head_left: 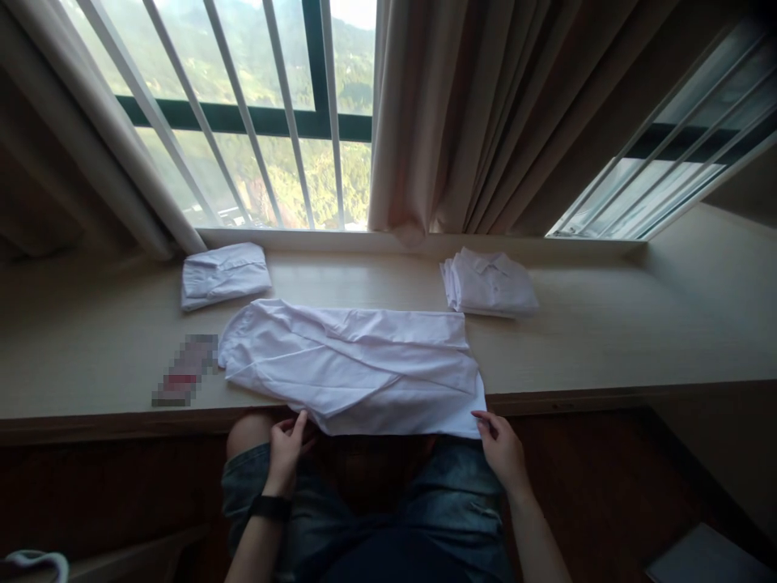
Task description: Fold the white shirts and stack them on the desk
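Note:
A white shirt (370,364) lies lengthwise across the front of the wooden counter, partly folded and creased. Its near edge hangs over the counter's front edge. With thumb and fingers closed, my left hand (290,444) pinches that near edge toward the left. My right hand (501,452) grips the shirt's near right corner between thumb and fingers. Behind the shirt on the left sits a folded white garment (226,277). At the back right is a small stack of folded white shirts (493,283), the top one with its collar showing.
The long pale counter (607,340) runs below a barred window (255,121) and hanging curtains (461,113). A pixelated flat item (185,371) lies left of the shirt. My knees are under the counter's front edge. A pale flat object (707,555) is at the lower right.

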Action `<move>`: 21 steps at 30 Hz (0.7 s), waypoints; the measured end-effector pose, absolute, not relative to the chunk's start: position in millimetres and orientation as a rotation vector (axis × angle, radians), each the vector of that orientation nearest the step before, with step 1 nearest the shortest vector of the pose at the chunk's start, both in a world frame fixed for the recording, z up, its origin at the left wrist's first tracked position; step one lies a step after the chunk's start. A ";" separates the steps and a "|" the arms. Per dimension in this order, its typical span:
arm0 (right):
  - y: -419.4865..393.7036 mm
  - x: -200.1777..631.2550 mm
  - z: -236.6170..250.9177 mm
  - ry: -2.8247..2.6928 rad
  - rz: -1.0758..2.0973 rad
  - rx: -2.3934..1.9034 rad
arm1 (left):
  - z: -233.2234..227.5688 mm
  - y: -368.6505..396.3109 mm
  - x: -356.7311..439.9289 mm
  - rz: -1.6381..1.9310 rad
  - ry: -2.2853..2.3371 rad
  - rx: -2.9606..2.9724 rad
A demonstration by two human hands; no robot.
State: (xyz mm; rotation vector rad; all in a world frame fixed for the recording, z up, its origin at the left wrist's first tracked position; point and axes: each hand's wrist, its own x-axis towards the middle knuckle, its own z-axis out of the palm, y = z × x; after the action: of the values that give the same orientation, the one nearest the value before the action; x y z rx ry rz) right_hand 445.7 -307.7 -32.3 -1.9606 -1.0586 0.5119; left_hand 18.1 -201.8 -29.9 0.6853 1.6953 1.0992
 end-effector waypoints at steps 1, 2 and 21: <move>-308.6 449.3 -31.2 -0.951 0.595 -1.916 | -26.2 -196.8 19.8 1.113 1.634 0.599; -309.9 453.1 -30.0 -0.852 0.675 -1.872 | -21.9 -191.6 20.6 1.137 1.593 0.531; -264.2 514.8 28.9 -0.716 1.043 -1.385 | 50.3 -119.6 -17.6 0.611 1.667 1.766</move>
State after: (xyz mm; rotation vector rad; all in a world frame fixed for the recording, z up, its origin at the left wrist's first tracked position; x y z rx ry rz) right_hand 514.8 -264.2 28.9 -1.3854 -0.7160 1.0428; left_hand -17.6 -119.6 50.3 1.7659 1.6669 0.6107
